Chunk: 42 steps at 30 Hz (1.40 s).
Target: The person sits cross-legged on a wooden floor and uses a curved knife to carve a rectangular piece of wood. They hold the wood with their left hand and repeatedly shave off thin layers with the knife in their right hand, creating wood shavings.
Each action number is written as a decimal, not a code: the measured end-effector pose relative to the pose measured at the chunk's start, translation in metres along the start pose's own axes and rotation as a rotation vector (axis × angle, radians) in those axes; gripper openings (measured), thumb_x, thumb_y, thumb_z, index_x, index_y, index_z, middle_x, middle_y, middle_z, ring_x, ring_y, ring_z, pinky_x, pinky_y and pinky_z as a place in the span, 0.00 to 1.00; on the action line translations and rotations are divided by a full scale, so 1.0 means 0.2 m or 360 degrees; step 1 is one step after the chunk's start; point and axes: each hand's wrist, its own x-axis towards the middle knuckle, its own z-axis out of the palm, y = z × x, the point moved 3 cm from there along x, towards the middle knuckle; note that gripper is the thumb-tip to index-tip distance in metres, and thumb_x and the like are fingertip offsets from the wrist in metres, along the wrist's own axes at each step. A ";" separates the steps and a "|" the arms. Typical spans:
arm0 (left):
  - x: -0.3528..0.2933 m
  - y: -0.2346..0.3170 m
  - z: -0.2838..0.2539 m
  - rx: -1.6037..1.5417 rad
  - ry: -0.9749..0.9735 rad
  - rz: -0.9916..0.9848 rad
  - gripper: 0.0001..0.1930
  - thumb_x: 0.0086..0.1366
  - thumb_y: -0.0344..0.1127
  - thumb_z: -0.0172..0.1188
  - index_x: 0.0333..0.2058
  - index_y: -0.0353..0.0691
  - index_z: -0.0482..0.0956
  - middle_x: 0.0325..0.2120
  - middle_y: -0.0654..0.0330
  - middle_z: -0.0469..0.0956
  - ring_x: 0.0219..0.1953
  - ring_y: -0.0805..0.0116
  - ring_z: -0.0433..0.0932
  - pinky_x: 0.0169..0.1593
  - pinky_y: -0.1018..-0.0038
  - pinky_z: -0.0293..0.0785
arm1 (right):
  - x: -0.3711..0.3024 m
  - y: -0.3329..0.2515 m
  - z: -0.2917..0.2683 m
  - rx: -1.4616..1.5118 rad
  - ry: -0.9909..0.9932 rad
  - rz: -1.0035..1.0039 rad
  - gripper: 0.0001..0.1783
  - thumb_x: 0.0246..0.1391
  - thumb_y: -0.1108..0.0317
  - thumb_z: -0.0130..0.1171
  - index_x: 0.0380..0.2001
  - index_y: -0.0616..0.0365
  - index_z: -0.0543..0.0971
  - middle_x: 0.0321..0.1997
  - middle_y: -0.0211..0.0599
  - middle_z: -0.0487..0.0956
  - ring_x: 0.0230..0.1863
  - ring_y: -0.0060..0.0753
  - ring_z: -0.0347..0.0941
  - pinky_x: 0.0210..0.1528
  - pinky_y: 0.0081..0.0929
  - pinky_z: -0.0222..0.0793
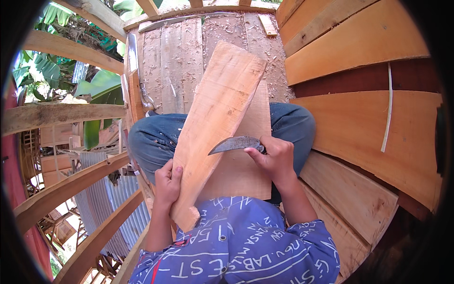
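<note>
A thick wooden plank [217, 99] slants across my lap, its far end wider and its near end stepped by a notch close to my shirt. My left hand [168, 181] grips the plank's left edge near that end, thumb on top. In my right hand [276, 156] is a knife [236, 144] with a broad, dark, curved blade. Its tip points left over the plank's right edge; whether it touches the wood I cannot tell. My fingers hide most of the handle. Beneath lies a flatter board [246, 175] across my legs.
Shavings litter the plank floor [182, 61] ahead. At the left stand a handsaw [133, 54] and open wooden rails [66, 113]. Wide boards [359, 42] line the right side, with a thin pale strip [388, 109] against them. A small wood piece [267, 25] lies at the far end.
</note>
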 end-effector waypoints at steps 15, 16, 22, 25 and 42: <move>0.02 -0.02 0.01 -0.0069 -0.0063 -0.0002 0.15 0.67 0.40 0.56 0.38 0.29 0.79 0.23 0.56 0.81 0.28 0.79 0.75 0.32 0.75 0.72 | -0.02 -0.13 -0.03 0.0085 -0.0319 -0.0131 0.33 0.49 0.39 0.65 0.11 0.56 0.68 0.10 0.40 0.69 0.13 0.44 0.69 0.16 0.38 0.62; 0.01 -0.01 0.01 -0.0105 -0.0041 -0.0026 0.15 0.67 0.40 0.57 0.38 0.29 0.79 0.23 0.57 0.81 0.28 0.79 0.75 0.32 0.75 0.72 | -0.01 -0.11 -0.03 0.0029 -0.0221 -0.0100 0.33 0.49 0.39 0.65 0.10 0.55 0.68 0.10 0.40 0.68 0.13 0.44 0.69 0.16 0.38 0.62; 0.01 -0.03 -0.01 0.0059 -0.0089 0.0033 0.15 0.65 0.39 0.59 0.37 0.29 0.79 0.23 0.57 0.81 0.28 0.80 0.75 0.32 0.76 0.72 | -0.01 -0.03 -0.02 0.0002 -0.0081 0.0059 0.33 0.47 0.38 0.66 0.12 0.54 0.67 0.10 0.38 0.67 0.12 0.43 0.68 0.15 0.35 0.61; 0.01 -0.04 0.00 -0.0021 -0.0076 0.0017 0.15 0.65 0.39 0.59 0.37 0.29 0.79 0.23 0.56 0.81 0.28 0.80 0.75 0.32 0.76 0.72 | -0.02 -0.13 -0.03 0.0024 -0.0170 -0.0137 0.32 0.49 0.39 0.65 0.12 0.54 0.68 0.11 0.39 0.68 0.13 0.43 0.69 0.16 0.34 0.63; 0.00 0.00 -0.02 0.0007 -0.0188 0.0063 0.16 0.62 0.38 0.62 0.42 0.30 0.79 0.28 0.55 0.83 0.32 0.78 0.78 0.35 0.75 0.74 | -0.02 0.20 -0.11 0.0154 0.0202 0.0332 0.30 0.56 0.48 0.63 0.14 0.61 0.67 0.13 0.49 0.66 0.15 0.52 0.65 0.18 0.38 0.60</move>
